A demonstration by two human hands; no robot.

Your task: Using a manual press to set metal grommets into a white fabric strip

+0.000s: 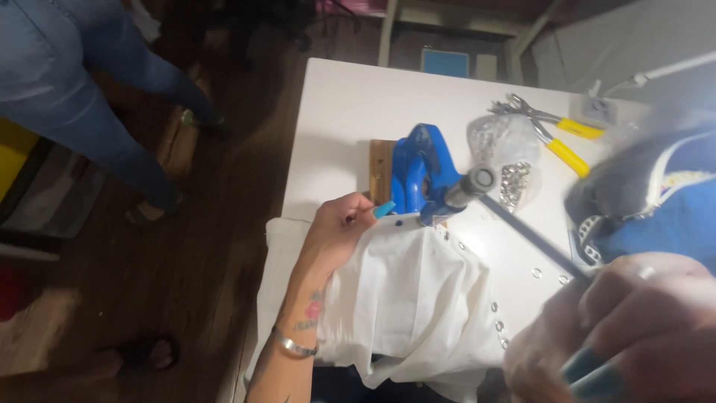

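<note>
Left hand [339,224], centre frame: fingers press the white fabric [403,298] flat at the base of the blue hand press [421,175]; the grip isn't closed round anything, it just pins the cloth. Wrist carries a silver bracelet [294,345].

Right hand [634,328], lower right, close to lens and blurred: fingers wrapped round the end of the press lever [522,227], grip tight on it. Lever runs diagonally from lower right up to the press head.

Press sits on a wooden base [380,168] on the white counter [350,104], centre of frame. Fabric edge lies under the press head; a row of metal eyelets [496,317] already set along the fabric's right edge.

Other items: clear bag of loose eyelets [507,145] just right of the press; yellow-handled pliers [556,134] beyond it, upper right. Blue and grey garment [656,201] at right edge of frame.

Upper left: another person's legs in blue jeans [89,97] standing on the dark floor [224,246], well apart from the counter.
</note>
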